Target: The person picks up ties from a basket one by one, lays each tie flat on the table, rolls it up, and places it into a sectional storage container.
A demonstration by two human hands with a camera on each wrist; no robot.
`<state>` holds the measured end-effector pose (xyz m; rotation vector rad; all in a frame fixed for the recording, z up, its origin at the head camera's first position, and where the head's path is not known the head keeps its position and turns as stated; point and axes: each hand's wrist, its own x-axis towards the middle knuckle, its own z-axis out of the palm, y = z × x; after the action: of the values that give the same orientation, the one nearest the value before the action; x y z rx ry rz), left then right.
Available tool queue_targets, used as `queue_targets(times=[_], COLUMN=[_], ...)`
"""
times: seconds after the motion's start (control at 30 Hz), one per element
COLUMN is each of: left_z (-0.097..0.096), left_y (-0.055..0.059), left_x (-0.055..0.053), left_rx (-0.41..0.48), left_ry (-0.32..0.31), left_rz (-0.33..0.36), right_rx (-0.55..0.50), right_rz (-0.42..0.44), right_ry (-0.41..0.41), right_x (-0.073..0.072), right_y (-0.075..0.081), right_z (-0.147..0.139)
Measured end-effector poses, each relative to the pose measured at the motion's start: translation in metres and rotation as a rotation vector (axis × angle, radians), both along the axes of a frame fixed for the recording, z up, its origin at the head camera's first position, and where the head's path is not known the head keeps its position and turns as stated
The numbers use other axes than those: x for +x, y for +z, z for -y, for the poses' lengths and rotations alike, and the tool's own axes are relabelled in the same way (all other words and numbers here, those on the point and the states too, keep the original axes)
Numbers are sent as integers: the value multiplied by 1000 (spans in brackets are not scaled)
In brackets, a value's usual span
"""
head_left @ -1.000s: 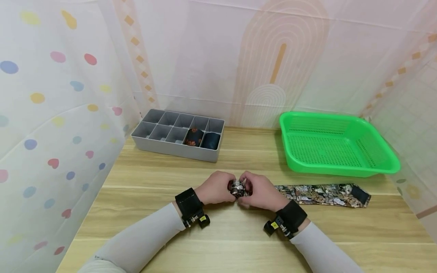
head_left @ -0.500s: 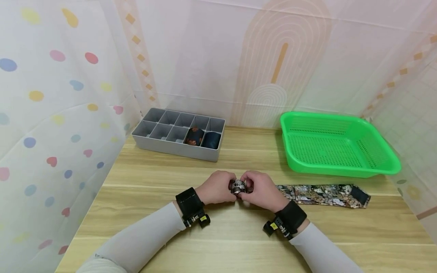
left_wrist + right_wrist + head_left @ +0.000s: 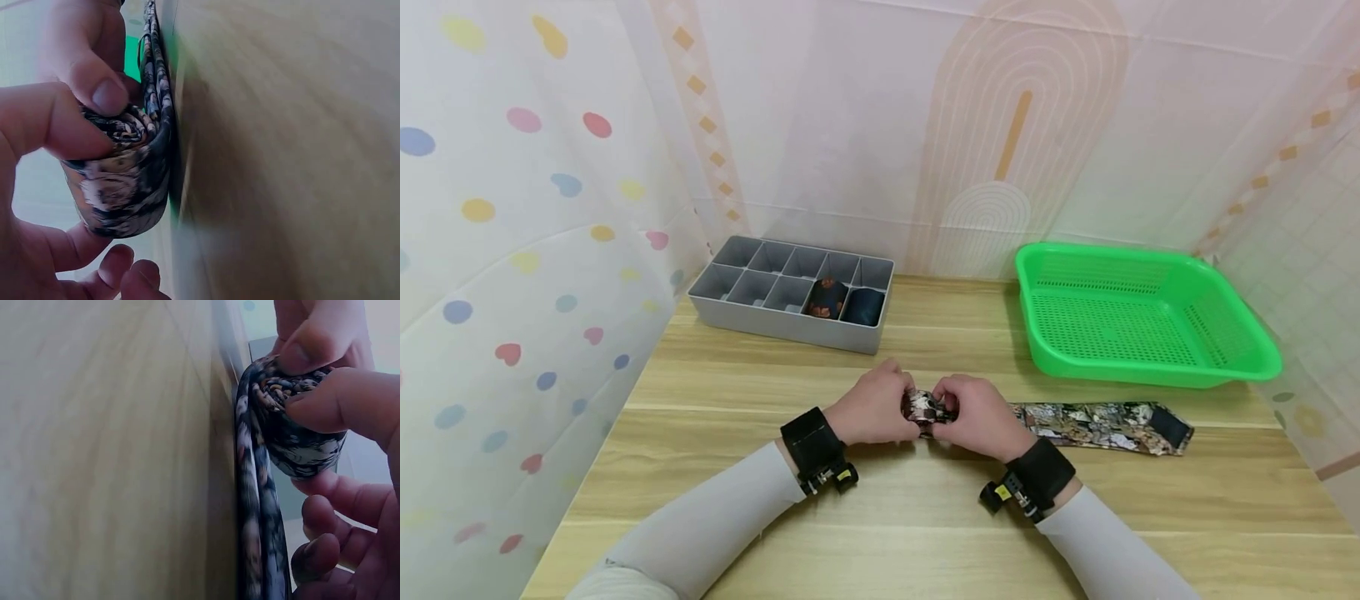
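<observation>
A patterned necktie [image 3: 1097,425] lies along the table, its wide end to the right with a dark patch at the tip. Its other part is wound into a roll [image 3: 125,187] between both hands. My left hand [image 3: 874,407] grips the roll from the left, thumb pressed on one end of the coil and fingers round the far side. From the right, my right hand [image 3: 981,417] pinches the same roll, its thumb on the coil [image 3: 281,387] in the right wrist view. The flat length runs out beneath the right hand.
A grey divided box [image 3: 786,329] stands at the back left. Two of its front compartments hold a dark rolled tie with orange flowers [image 3: 827,300] and a dark blue rolled tie [image 3: 864,307]. At the back right sits a green plastic basket [image 3: 1150,371].
The flat end of the necktie has slid a little to the left. Both hands keep hold of the roll, which has turned, and the left hand's fingers have shifted slightly.
</observation>
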<state>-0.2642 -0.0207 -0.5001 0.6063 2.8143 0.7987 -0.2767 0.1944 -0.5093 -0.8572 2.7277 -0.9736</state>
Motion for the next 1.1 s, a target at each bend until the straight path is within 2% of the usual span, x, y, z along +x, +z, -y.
queue_targets(times=[0.17,0.4,0.6,0.83,1.1], left_z=[-2,-5,-3,5,4], left_y=[2,0,-2,-2,-7], left_x=[2,4,2,-3,-4], left_rx=[27,76,80,27,-40], left_ry=[16,35,16,-31,-46], left_rz=[-15,-37,-26,29,-28], right_rx=[43,117,116,102,115], right_rz=[-13,-113,-97,-68,-65], right_ry=[6,2,-13,-2,-2], right_x=[0,5,4,3,2], right_y=[-3,-4,-5,-6,-7], right_z=[1,4,4,3,3])
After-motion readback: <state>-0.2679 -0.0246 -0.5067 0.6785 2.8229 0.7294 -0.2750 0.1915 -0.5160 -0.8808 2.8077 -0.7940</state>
